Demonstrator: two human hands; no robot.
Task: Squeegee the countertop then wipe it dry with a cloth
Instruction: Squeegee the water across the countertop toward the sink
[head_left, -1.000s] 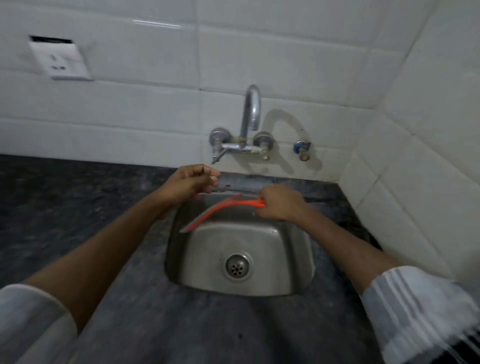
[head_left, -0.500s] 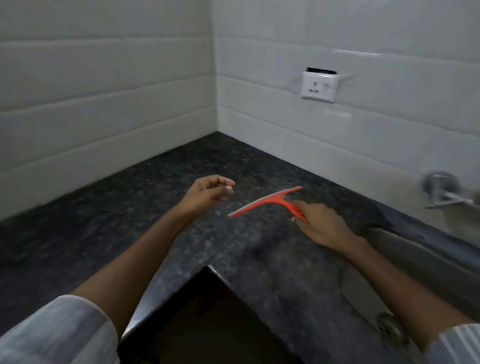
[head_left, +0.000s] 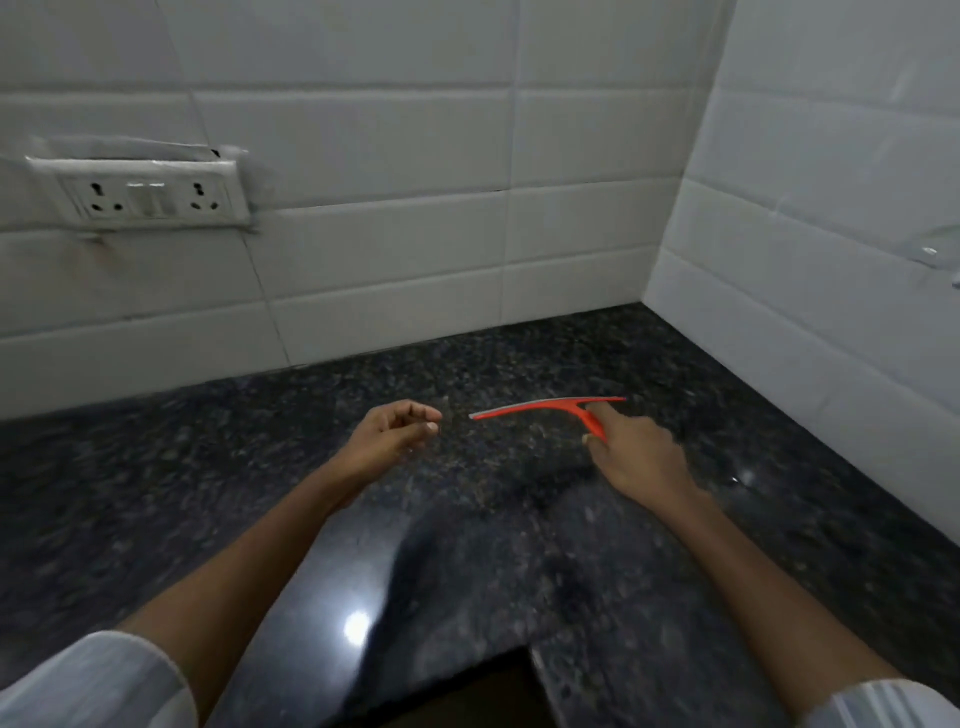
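The right hand (head_left: 636, 457) had its fingers wrapped round the red squeegee (head_left: 550, 408) handle, blade held near the corner of the dark granite worktop (head_left: 467, 545), left hand (head_left: 392, 434) loosely curled and empty — a tilted blade would probably skip and leave streaks.

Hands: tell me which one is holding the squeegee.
The right hand grips the handle of the red squeegee above the countertop. The left hand holds nothing, its fingers loosely curled.
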